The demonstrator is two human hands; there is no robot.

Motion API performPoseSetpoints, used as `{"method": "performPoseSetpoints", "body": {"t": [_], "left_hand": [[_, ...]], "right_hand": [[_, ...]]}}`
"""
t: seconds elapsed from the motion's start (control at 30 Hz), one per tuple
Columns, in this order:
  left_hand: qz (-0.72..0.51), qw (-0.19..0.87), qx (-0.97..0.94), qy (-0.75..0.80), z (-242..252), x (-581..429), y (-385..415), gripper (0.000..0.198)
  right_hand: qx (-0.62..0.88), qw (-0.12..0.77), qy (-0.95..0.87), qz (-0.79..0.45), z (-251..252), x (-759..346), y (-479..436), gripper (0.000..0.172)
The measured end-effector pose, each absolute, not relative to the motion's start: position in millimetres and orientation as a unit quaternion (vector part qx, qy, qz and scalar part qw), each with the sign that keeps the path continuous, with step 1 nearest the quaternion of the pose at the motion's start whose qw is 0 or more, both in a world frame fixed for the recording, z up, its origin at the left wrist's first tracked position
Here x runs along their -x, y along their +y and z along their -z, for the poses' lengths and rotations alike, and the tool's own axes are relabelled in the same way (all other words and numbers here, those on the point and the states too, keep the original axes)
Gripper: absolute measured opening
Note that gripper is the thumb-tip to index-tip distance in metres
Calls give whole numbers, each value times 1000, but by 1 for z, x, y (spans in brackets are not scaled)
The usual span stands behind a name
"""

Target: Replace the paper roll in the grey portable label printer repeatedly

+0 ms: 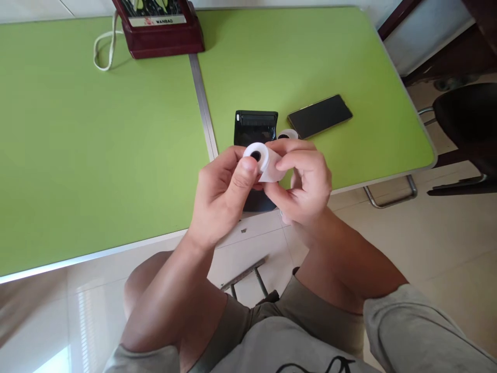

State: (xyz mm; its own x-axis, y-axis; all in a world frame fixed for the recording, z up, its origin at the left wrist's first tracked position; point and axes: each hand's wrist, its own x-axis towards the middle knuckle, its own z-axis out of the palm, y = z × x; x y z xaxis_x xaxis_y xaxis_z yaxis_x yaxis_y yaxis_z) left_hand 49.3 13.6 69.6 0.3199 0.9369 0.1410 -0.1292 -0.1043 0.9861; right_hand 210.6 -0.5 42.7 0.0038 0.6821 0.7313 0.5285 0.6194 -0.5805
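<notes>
A small white paper roll (269,167) with a dark core is held up between both hands, its end face tilted toward me. My left hand (219,194) is closed on the roll's left end, the thumb pressed near the core. Gripping the other end, my right hand (305,178) has its fingers bent against the paper. Below and behind the hands is a black device (256,124) like a small receipt printer, its lid seemingly raised. My hands hide its middle. A second white roll (288,134) is partly visible just beyond the right fingers.
A black phone (320,116) lies to the right on the green table (97,155). At the back stands a dark red appliance (166,39) with a white cord (111,46). A metal strip (202,106) crosses the tabletop. A dark chair (468,119) is at the right.
</notes>
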Motion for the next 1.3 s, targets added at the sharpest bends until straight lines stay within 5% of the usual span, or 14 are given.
{"method": "performPoseSetpoints", "body": {"t": [0.27, 0.6, 0.87, 1.17, 1.3], "left_hand": [[-482, 461, -587, 459, -48, -18, 45, 43], [-343, 361, -749, 437, -6, -22, 46, 59], [-329, 382, -753, 423, -4, -19, 48, 67], [-334, 439, -738, 390, 12, -14, 55, 99], [-324, 429, -748, 389, 14, -11, 53, 110]], "right_hand": [[470, 455, -751, -92, -42, -234, 14, 15], [507, 342, -783, -112, -37, -232, 22, 18], [483, 361, -789, -116, -52, -233, 15, 17], [508, 217, -782, -288, -74, -234, -4, 15], [495, 319, -757, -283, -68, -240, 3, 9]]}}
